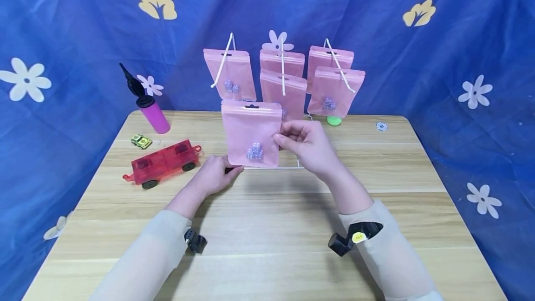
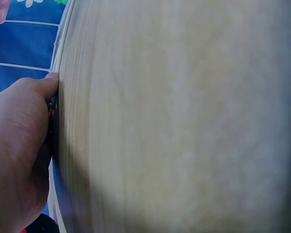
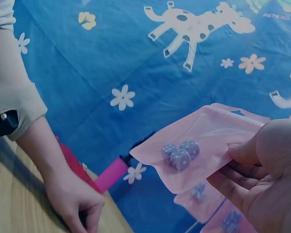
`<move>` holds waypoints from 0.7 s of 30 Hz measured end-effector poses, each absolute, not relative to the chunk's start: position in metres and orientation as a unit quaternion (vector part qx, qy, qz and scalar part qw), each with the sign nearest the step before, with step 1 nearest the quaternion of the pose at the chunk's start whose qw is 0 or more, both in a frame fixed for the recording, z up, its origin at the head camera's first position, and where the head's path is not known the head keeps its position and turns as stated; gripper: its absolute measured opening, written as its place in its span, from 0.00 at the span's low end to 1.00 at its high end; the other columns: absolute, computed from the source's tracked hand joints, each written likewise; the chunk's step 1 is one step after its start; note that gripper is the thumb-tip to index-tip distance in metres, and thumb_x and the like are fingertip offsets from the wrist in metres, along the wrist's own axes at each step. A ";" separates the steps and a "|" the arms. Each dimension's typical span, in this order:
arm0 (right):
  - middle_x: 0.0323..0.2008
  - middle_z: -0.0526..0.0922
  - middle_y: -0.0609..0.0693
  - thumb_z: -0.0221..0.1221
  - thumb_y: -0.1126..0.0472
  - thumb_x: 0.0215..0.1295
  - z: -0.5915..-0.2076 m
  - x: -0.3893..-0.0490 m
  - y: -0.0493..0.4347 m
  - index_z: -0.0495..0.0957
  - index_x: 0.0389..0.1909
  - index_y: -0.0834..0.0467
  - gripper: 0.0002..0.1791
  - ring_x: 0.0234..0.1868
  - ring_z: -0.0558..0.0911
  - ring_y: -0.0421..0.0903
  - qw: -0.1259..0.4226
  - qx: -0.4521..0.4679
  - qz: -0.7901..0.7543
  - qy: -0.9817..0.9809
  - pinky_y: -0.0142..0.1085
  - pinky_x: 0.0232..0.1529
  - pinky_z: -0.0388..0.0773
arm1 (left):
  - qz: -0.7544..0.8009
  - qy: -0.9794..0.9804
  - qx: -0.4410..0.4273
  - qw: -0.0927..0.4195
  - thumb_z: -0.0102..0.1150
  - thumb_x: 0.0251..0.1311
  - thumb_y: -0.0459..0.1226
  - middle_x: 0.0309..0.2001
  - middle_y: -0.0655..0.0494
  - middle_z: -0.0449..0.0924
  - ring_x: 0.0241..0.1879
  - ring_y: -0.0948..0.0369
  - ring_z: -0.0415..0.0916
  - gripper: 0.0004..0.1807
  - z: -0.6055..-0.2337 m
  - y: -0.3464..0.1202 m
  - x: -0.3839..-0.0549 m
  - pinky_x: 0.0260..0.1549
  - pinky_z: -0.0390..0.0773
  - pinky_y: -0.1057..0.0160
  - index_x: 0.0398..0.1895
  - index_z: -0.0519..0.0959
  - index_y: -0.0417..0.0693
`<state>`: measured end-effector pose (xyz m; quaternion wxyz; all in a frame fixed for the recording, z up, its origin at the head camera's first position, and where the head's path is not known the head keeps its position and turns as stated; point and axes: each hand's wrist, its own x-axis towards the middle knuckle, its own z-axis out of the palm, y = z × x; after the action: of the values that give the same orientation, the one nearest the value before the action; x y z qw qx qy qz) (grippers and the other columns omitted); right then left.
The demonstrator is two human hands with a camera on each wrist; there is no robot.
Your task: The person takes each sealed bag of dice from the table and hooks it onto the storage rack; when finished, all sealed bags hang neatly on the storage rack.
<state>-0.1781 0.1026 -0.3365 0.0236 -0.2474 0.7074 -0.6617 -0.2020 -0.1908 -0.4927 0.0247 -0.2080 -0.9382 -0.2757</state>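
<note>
My right hand (image 1: pixel 309 145) pinches the right edge of a pink zip bag (image 1: pixel 247 127) between thumb and fingers. The bag is held upright in front of the hanging bags, its hang hole at the top. Small purple-grey dice (image 3: pixel 180 158) lie at the bottom of this bag in the right wrist view. Low on the table, my left hand (image 1: pixel 212 175) grips the front left part of a white wire rack's base (image 1: pixel 273 168); its fingers are partly hidden. Similar pink bags (image 1: pixel 284 88) hang on the rack's white hooks (image 1: pixel 223 62), several in all.
On the left of the wooden table (image 1: pixel 267 245) are a red toy wagon (image 1: pixel 165 164), a small yellow-green toy car (image 1: pixel 141 141) and a magenta pump (image 1: pixel 156 117) with a black top. A green disc (image 1: pixel 334 121) and a poker chip (image 1: pixel 381 126) lie at the back right.
</note>
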 end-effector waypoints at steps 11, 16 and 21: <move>0.35 0.89 0.58 0.63 0.73 0.72 -0.312 -0.183 0.070 0.86 0.43 0.72 0.05 0.34 0.88 0.47 0.026 -0.275 -0.668 0.690 0.45 0.44 0.89 | -0.334 -0.905 -0.259 0.046 0.71 0.67 0.32 0.32 0.59 0.85 0.43 0.54 0.79 0.04 -0.496 -0.190 -0.205 0.52 0.77 0.48 0.32 0.90 0.48; 0.35 0.90 0.58 0.64 0.74 0.72 -0.307 -0.186 0.056 0.86 0.42 0.72 0.05 0.33 0.88 0.46 0.030 -0.279 -0.667 0.690 0.45 0.44 0.89 | -0.347 -0.893 -0.280 0.053 0.71 0.66 0.28 0.27 0.61 0.83 0.39 0.55 0.77 0.06 -0.497 -0.191 -0.207 0.49 0.76 0.49 0.30 0.87 0.45; 0.36 0.90 0.58 0.64 0.73 0.72 -0.306 -0.193 0.046 0.86 0.43 0.72 0.05 0.34 0.88 0.45 0.037 -0.267 -0.670 0.691 0.45 0.44 0.89 | -0.333 -0.899 -0.277 0.063 0.71 0.66 0.29 0.35 0.56 0.89 0.43 0.54 0.83 0.02 -0.499 -0.192 -0.207 0.53 0.81 0.47 0.37 0.91 0.42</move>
<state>-0.1926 0.0460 -0.3058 0.0367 -0.2673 0.6912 -0.6704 -0.2066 -0.1923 -0.4990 0.0629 -0.2768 -0.8991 -0.3332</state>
